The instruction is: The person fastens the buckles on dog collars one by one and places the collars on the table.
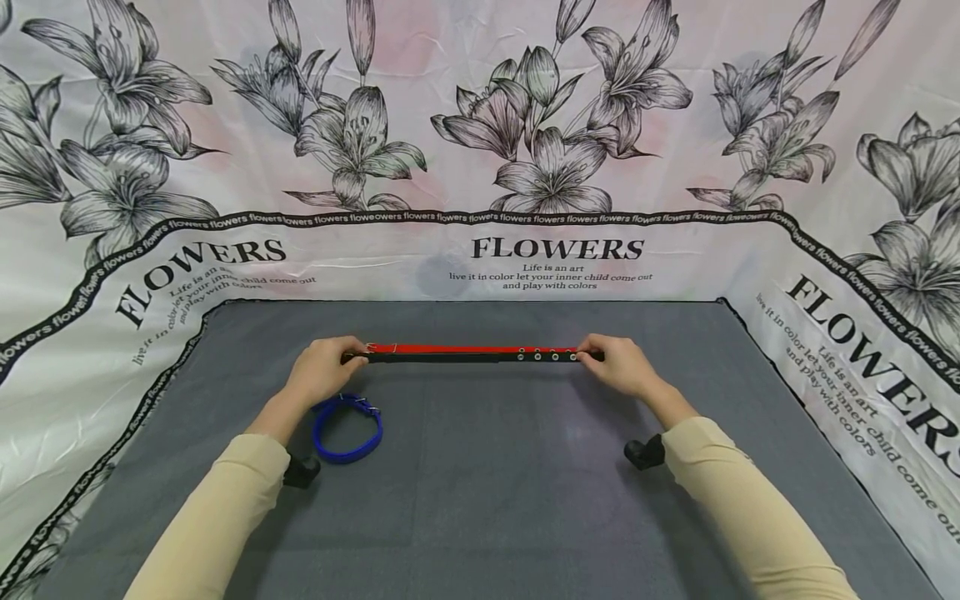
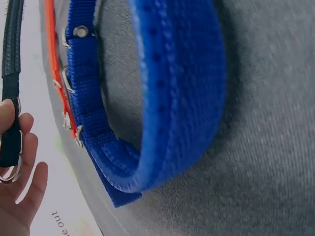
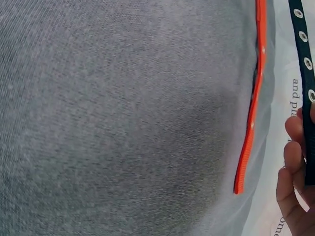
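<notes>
A black collar (image 1: 442,358) is stretched straight and level between the two hands, raised off the table. My left hand (image 1: 322,367) pinches its buckle end, where metal rings show in the left wrist view. Thumb and fingers of my right hand (image 1: 618,367) pinch the other end, just past a row of metal eyelets (image 3: 308,63). Behind the black collar, a red collar (image 1: 457,349) lies straight on the table, partly covered by it in the head view. Close to the left wrist, a blue collar (image 2: 192,98) stands on the cloth, buckled into a loop.
Grey cloth (image 1: 480,483) covers the table. A white curtain (image 1: 375,258) with printed flowers and lettering rises at the back and both sides. Dark wrist devices (image 1: 645,452) sit under both sleeves.
</notes>
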`<state>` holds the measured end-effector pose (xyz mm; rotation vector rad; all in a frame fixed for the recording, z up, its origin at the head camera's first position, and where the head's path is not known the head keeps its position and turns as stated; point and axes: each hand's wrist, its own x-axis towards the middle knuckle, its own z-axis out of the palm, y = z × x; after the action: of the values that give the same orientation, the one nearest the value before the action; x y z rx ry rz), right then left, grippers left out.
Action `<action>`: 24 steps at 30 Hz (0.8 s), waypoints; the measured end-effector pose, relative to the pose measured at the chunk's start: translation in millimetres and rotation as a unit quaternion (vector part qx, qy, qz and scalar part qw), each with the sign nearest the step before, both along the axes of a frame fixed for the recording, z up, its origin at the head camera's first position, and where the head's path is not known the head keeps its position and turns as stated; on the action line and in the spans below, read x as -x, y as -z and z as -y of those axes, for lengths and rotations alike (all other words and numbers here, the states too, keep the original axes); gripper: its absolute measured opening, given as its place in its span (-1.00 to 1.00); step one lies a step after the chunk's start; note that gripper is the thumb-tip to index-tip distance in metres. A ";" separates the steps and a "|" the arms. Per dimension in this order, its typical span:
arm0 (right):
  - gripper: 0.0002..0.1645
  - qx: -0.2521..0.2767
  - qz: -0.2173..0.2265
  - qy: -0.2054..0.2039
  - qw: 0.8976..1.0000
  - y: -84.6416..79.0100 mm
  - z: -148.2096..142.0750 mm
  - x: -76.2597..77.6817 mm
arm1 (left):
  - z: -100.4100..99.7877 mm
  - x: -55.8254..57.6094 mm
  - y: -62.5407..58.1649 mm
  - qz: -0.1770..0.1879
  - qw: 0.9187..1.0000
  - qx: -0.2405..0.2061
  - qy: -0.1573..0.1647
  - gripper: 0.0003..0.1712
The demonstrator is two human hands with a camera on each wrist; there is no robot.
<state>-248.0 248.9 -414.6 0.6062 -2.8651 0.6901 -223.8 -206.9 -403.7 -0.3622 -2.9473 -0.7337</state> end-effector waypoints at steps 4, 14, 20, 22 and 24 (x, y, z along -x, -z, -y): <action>-0.92 0.020 0.018 0.004 1.000 -3.2 -0.4 -0.4 | 2.0 -0.3 1.4 0.001 0.999 -0.052 -0.010 -0.79; -0.73 0.112 0.204 0.028 0.972 -17.4 -1.8 -3.4 | 3.5 -3.5 -4.8 0.020 0.991 -0.129 -0.035 -0.80; -0.58 0.180 0.250 0.024 0.951 -22.3 -0.7 -4.5 | -0.9 -9.4 -14.5 0.056 0.984 -0.159 -0.051 -0.72; -0.55 0.196 0.248 0.027 0.948 -23.0 0.4 -4.9 | -3.3 -11.3 -17.4 0.070 0.981 -0.174 -0.055 -0.70; -0.54 0.213 0.247 0.032 0.945 -23.7 1.8 -5.0 | -5.7 -13.0 -19.8 0.086 0.976 -0.192 -0.057 -0.68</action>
<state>-243.0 247.0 -391.0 0.3028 -2.9741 1.5909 -210.8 -201.2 -383.8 -0.1006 -2.8505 -1.3440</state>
